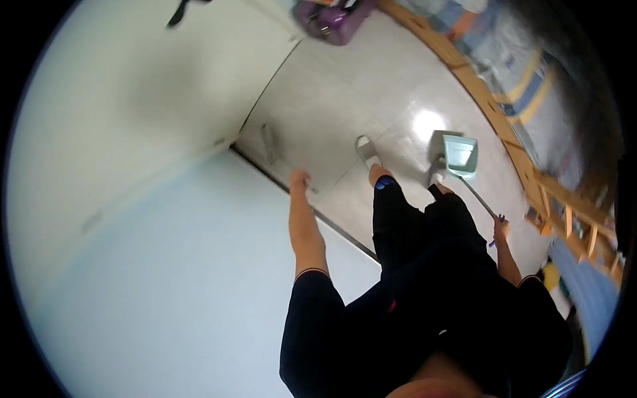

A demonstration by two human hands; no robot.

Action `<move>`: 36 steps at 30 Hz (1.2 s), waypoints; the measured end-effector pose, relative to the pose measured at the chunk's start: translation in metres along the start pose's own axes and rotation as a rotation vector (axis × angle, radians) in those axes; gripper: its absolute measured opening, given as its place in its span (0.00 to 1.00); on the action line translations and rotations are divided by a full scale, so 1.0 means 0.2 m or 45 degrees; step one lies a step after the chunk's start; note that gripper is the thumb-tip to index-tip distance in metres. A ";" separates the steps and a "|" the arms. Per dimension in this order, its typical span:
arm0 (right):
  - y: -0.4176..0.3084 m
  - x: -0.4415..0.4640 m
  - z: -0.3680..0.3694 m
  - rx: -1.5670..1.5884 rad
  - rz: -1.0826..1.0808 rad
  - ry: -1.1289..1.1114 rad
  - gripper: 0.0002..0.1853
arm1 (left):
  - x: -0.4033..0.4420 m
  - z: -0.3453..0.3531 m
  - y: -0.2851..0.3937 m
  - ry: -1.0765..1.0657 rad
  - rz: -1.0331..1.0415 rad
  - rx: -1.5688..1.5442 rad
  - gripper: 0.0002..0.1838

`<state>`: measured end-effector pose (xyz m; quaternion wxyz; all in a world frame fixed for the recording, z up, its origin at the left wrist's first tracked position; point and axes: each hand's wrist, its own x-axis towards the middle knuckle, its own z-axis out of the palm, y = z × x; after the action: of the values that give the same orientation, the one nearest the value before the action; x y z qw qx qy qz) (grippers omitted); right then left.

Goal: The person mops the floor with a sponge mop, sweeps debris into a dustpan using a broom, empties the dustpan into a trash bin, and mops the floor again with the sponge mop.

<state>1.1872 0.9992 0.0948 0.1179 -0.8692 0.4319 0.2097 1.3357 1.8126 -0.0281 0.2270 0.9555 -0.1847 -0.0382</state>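
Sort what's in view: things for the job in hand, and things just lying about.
Job in hand, it seems:
- long-handled dustpan, handle held in the right hand
- blurred grey object near the left hand, possibly a broom head

Just lying about:
- purple bag on the floor
- striped cloth beyond the wooden rail

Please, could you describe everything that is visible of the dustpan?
The dustpan is pale green and looks plastic: an open, boxy scoop with raised walls. A long, thin, dark handle runs back to the right hand, which grips it. The pan appears beside the right shoe; whether it touches the floor is unclear.
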 end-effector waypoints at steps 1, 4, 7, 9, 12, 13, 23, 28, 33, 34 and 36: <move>-0.07 -0.15 -0.09 -0.042 0.078 0.016 0.25 | 0.15 0.05 -0.05 -0.028 0.081 -0.045 0.09; -0.06 -0.40 -0.12 0.084 0.122 0.096 0.24 | 0.44 0.16 -0.01 -0.308 -0.172 0.183 0.07; -0.19 -0.58 -0.15 0.167 0.324 -0.102 0.25 | 0.66 0.05 -0.02 -0.552 -0.485 0.550 0.05; -0.25 -0.64 -0.13 0.159 0.384 -0.115 0.24 | 0.92 0.03 0.03 -0.677 -0.531 0.378 0.04; -0.49 -0.76 -0.07 0.163 0.485 -0.117 0.23 | 1.22 0.20 0.10 -0.714 -0.682 -0.026 0.08; -0.52 -0.73 -0.09 0.195 0.497 -0.129 0.22 | 1.31 0.29 0.16 -0.655 -0.674 -0.134 0.08; -0.34 -0.53 0.13 0.404 0.790 -0.015 0.22 | 1.82 1.22 1.46 -0.622 -1.816 -1.341 0.17; -0.06 -0.39 0.22 0.514 0.922 0.017 0.21 | 1.85 1.50 2.10 -1.065 -1.414 -1.009 0.19; 0.30 -0.33 0.38 0.698 0.959 -0.010 0.15 | 1.75 1.68 2.74 -1.500 -0.701 -0.279 0.23; 0.37 -0.26 0.34 0.752 1.007 -0.021 0.15 | 1.72 1.76 2.93 -1.533 -0.636 -0.221 0.23; 0.45 -0.19 0.39 0.844 1.137 0.005 0.16 | 1.64 1.83 3.22 -1.615 -0.324 0.012 0.21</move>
<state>1.0745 1.0028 0.0418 0.2841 -0.5184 0.8015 0.0907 1.3660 1.0043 -0.0642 0.0634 0.7626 -0.1685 -0.6213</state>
